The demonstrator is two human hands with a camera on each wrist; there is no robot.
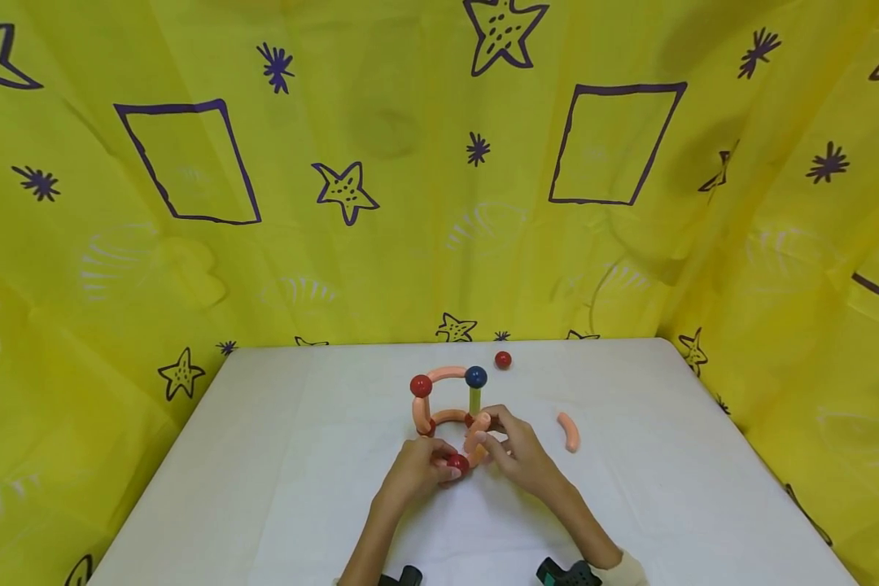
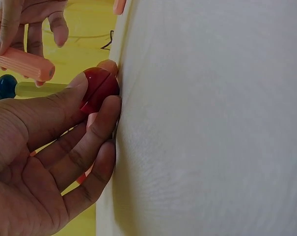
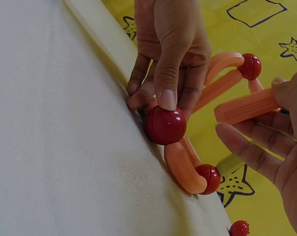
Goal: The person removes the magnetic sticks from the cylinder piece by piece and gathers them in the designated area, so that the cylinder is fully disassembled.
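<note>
A frame of balls and curved orange rods stands on the white table. At its near corner my left hand (image 1: 413, 474) pinches a red ball (image 3: 166, 125) between thumb and fingers, low against the tabletop. My right hand (image 1: 525, 460) holds an orange curved rod (image 3: 249, 105) between thumb and fingers, its free end pointing toward the left hand, above the frame's near right side. Higher on the frame are another red ball (image 1: 421, 386) and a dark blue ball (image 1: 475, 377), joined by a curved rod (image 1: 447, 373). A yellow-green rod (image 1: 474, 400) stands upright below the blue ball.
A loose red ball (image 1: 503, 360) lies behind the frame, near the table's back edge. To the right of the right hand is a loose orange curved rod (image 1: 569, 432). Yellow patterned cloth (image 1: 410, 268) hangs behind and along both sides of the white table (image 1: 300, 423).
</note>
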